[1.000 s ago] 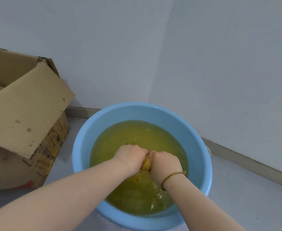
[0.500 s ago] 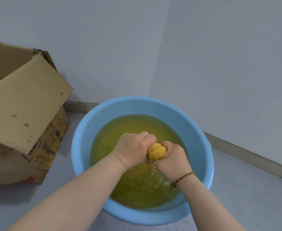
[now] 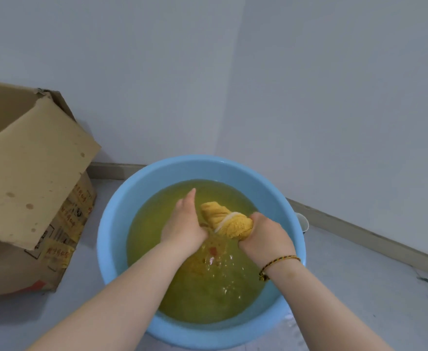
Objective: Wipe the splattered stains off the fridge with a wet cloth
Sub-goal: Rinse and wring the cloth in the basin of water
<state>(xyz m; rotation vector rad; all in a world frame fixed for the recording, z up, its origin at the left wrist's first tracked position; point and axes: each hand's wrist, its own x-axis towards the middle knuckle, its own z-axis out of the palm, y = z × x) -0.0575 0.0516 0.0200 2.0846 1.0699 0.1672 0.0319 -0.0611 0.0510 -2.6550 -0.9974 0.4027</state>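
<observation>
A twisted yellow cloth (image 3: 221, 217) with a pale band across it is held just above the yellowish water in a round light-blue basin (image 3: 111, 224) on the floor. My right hand (image 3: 265, 238), with a braided bracelet on its wrist, grips the cloth's right end in a fist. My left hand (image 3: 185, 224) lies against the cloth's left side with its fingers stretched forward. Water drips from the cloth and ripples the surface below. The fridge is not in view.
An open, stained cardboard box (image 3: 30, 188) stands left of the basin, its flap hanging toward it. Two white walls meet in a corner behind, with a baseboard (image 3: 359, 229) along the floor. A small white cup (image 3: 303, 221) sits behind the basin's right rim.
Both hands gripped the balled cloth in the water and lifted it. My left hand has since let go and straightened its fingers, and the cloth shows as a longer twisted roll in my right fist.
</observation>
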